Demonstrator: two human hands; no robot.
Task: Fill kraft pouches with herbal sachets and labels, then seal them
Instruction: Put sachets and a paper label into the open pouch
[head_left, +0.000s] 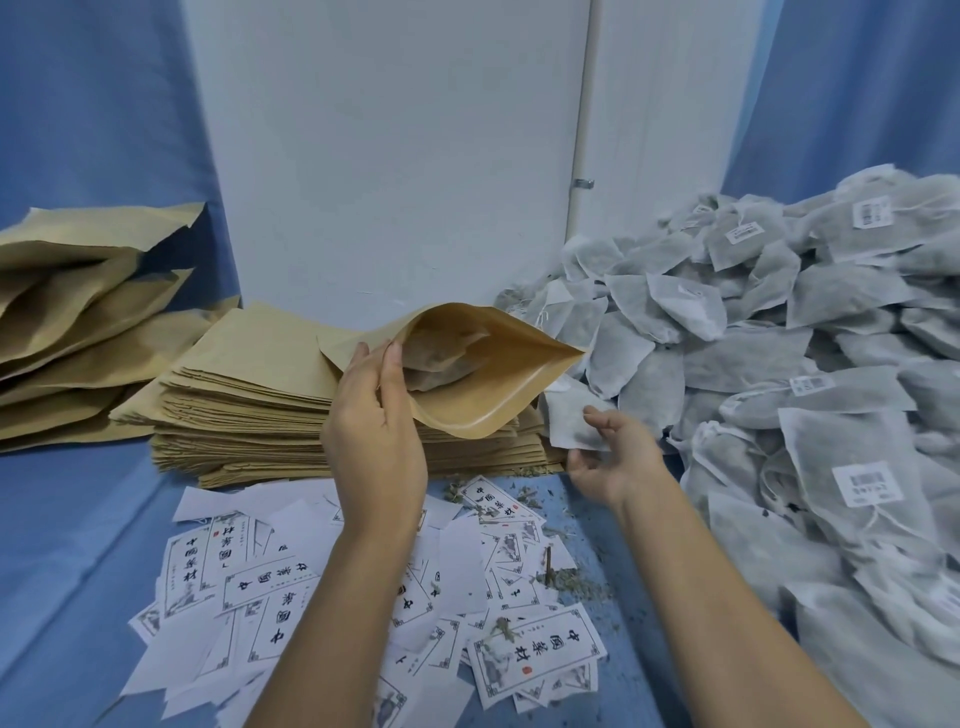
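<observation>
My left hand (374, 415) grips the near rim of an open kraft pouch (483, 395), thumb inside the mouth, held above the pouch stack. Sachets (441, 358) lie inside the pouch. To the right and slightly lower, my right hand (613, 457) pinches a white herbal sachet (571, 415) by its lower corner, just below the pouch's right edge. Printed paper labels (535, 654) lie scattered on the blue cloth under both forearms.
A flat stack of empty kraft pouches (249, 405) sits centre-left. Filled pouches (78, 312) pile at the far left. A large heap of sachets (805, 338) fills the right side. Loose herb bits (566, 577) litter the blue tablecloth (67, 545). A white wall stands behind.
</observation>
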